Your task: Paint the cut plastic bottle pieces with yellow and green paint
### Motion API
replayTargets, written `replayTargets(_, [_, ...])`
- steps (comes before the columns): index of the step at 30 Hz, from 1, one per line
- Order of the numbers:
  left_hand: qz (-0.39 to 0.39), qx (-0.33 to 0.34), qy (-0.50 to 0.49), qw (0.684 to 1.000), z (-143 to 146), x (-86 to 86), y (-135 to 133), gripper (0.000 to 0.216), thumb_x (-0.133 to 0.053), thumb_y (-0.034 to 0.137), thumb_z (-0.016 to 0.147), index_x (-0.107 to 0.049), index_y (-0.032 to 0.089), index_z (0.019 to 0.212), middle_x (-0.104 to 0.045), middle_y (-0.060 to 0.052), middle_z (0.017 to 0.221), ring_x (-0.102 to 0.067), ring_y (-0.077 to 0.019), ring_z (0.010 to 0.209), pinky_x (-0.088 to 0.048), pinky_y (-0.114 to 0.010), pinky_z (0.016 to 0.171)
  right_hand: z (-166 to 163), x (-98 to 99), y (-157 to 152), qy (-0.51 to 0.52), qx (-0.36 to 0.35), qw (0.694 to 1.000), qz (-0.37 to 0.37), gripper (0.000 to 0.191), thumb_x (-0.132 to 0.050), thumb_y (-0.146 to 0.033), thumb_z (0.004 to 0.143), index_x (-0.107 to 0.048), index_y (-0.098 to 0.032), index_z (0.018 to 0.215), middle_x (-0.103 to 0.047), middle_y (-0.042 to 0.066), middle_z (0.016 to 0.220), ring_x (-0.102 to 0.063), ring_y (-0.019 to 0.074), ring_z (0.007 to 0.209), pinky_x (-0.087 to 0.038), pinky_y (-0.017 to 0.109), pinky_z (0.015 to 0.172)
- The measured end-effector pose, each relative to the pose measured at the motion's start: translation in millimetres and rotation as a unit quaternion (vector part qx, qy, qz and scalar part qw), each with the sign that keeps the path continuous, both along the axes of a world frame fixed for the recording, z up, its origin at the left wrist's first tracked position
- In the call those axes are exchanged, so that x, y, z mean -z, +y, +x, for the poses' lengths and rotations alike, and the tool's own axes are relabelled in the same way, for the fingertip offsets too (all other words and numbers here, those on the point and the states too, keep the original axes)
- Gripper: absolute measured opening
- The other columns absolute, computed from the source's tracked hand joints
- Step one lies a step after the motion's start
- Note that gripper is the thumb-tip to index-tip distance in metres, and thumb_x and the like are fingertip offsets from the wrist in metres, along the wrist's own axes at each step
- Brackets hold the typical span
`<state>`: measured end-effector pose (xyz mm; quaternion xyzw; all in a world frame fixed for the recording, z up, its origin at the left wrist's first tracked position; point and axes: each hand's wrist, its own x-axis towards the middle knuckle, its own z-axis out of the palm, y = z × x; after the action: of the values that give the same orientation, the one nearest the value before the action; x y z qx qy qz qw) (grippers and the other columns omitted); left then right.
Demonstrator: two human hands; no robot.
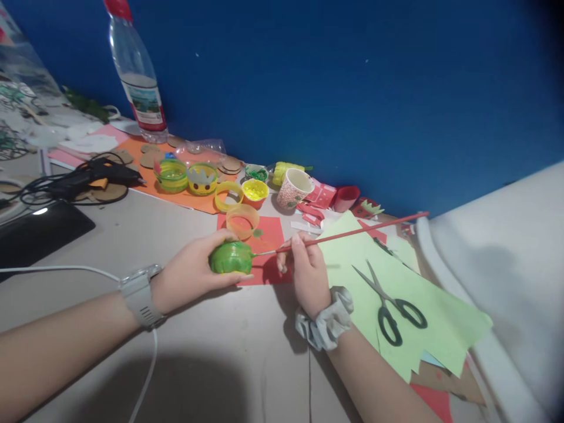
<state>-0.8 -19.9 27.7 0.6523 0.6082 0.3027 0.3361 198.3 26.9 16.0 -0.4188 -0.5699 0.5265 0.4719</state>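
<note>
My left hand (189, 270) is closed around a small rounded piece coated in green paint (231, 258), thumb below and fingers above. In my right hand (306, 267) is a thin red paintbrush (365, 229), pinched near its bristle end. The brush tip touches the right side of the green piece. Under both lies a red paper sheet (268, 276) with a green smear on it. Just beyond the left fingers stands a pale orange ring (242, 220). A cup of yellow paint (255, 191) and a cup with green paint (257, 172) are behind it.
Black-handled scissors (388, 305) lie on green paper (352, 276) at right. A patterned paper cup (294, 189) tilts near the blue wall (330, 88). At left are a plastic bottle (143, 100), a black glue gun (101, 171) and a white cable (150, 364).
</note>
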Motion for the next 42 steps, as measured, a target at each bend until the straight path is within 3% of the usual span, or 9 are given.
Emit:
replayTargets(3, [0.008, 0.007, -0.004, 1.0, 0.1, 1.3, 0.4, 0.057, -0.071, 0.059, 0.071, -0.057, 0.021, 0.111, -0.068, -0.005, 0.111, -0.065, -0.0265, 0.099, -0.052, -0.038, 0.09, -1.2, -2.0, -0.8, 0.049, -0.005, 0.999, -0.011, 0.031, -0.049, -0.046, 0.097, -0.051, -0.023, 0.077, -0.054, -0.006, 0.052, -0.048, 0.0103, 0.045, -0.04, 0.022, 0.046])
replayTargets(6, [0.011, 0.007, -0.006, 1.0, 0.0, 2.6, 0.6, 0.058, -0.072, 0.06, 0.071, -0.057, 0.021, 0.112, -0.068, -0.006, 0.111, -0.065, -0.0267, 0.1, -0.052, -0.038, 0.091, -2.3, -2.7, -1.1, 0.027, -0.036, 0.999, -0.007, 0.031, -0.048, -0.045, 0.098, -0.051, -0.022, 0.077, -0.057, -0.005, 0.054, -0.05, 0.0106, 0.046, -0.042, 0.022, 0.048])
replayTargets(11, [0.007, 0.004, 0.003, 1.0, -0.2, 1.8, 0.2, 0.056, -0.071, 0.057, 0.072, -0.057, 0.021, 0.112, -0.067, -0.006, 0.115, -0.064, -0.0277, 0.104, -0.051, -0.039, 0.093, -1.1, 0.2, 0.9, 0.033, 0.008, 0.999, -0.014, 0.033, -0.049, -0.047, 0.096, -0.05, -0.022, 0.075, -0.054, -0.006, 0.052, -0.048, 0.0102, 0.045, -0.041, 0.022, 0.048])
replayTargets(19, [0.002, -0.001, -0.002, 1.0, 0.2, 0.1, -0.2, 0.057, -0.073, 0.057, 0.071, -0.057, 0.021, 0.112, -0.068, -0.004, 0.111, -0.065, -0.0257, 0.101, -0.052, -0.035, 0.09, 2.2, 4.7, 2.8, -0.002, -0.012, 1.0, -0.013, 0.034, -0.05, -0.045, 0.096, -0.05, -0.022, 0.071, -0.055, -0.005, 0.05, -0.045, 0.0097, 0.044, -0.039, 0.022, 0.048])
replayTargets(24, [0.004, 0.003, -0.001, 1.0, 0.0, 1.0, 0.0, 0.056, -0.071, 0.057, 0.072, -0.056, 0.021, 0.112, -0.067, -0.005, 0.112, -0.065, -0.026, 0.101, -0.052, -0.036, 0.089, 1.2, 5.8, 3.4, 0.079, 0.011, 0.997, -0.022, 0.029, -0.05, -0.045, 0.096, -0.053, -0.022, 0.078, -0.055, -0.007, 0.052, -0.047, 0.009, 0.045, -0.037, 0.02, 0.047])
replayTargets(29, [0.0, -0.002, 0.009, 1.0, -0.5, 1.1, 0.4, 0.06, -0.071, 0.059, 0.071, -0.055, 0.021, 0.114, -0.067, -0.006, 0.116, -0.063, -0.0273, 0.105, -0.051, -0.037, 0.092, 1.7, 7.9, 3.3, -0.001, -0.017, 0.999, -0.033, 0.034, -0.051, -0.044, 0.096, -0.051, -0.021, 0.072, -0.055, -0.005, 0.049, -0.045, 0.0087, 0.043, -0.037, 0.021, 0.047])
replayTargets(34, [-0.004, 0.0, 0.006, 1.0, -0.7, 0.6, 0.1, 0.059, -0.071, 0.058, 0.072, -0.055, 0.021, 0.115, -0.066, -0.006, 0.117, -0.064, -0.0286, 0.106, -0.051, -0.039, 0.094, 0.6, 8.0, 4.2, 0.076, 0.023, 0.997, -0.022, 0.028, -0.05, -0.042, 0.097, -0.052, -0.021, 0.077, -0.055, -0.007, 0.052, -0.047, 0.0085, 0.045, -0.037, 0.02, 0.047])
replayTargets(39, [0.001, -0.011, 0.008, 1.0, 0.1, 2.6, 0.8, 0.059, -0.073, 0.057, 0.071, -0.055, 0.021, 0.114, -0.066, -0.006, 0.117, -0.063, -0.0279, 0.106, -0.051, -0.039, 0.093, 2.5, 11.0, 4.0, 0.021, -0.008, 0.999, -0.026, 0.032, -0.049, -0.039, 0.098, -0.05, -0.02, 0.072, -0.056, -0.006, 0.051, -0.046, 0.0077, 0.044, -0.037, 0.019, 0.047])
replayTargets(42, [0.003, -0.01, 0.003, 1.0, 0.3, 3.0, 0.8, 0.057, -0.074, 0.056, 0.071, -0.056, 0.021, 0.112, -0.066, -0.004, 0.114, -0.064, -0.0263, 0.103, -0.051, -0.037, 0.091, 4.0, 12.3, 4.8, 0.062, 0.016, 0.998, -0.014, 0.03, -0.05, -0.04, 0.098, -0.05, -0.021, 0.074, -0.056, -0.007, 0.052, -0.047, 0.0073, 0.045, -0.037, 0.018, 0.047])
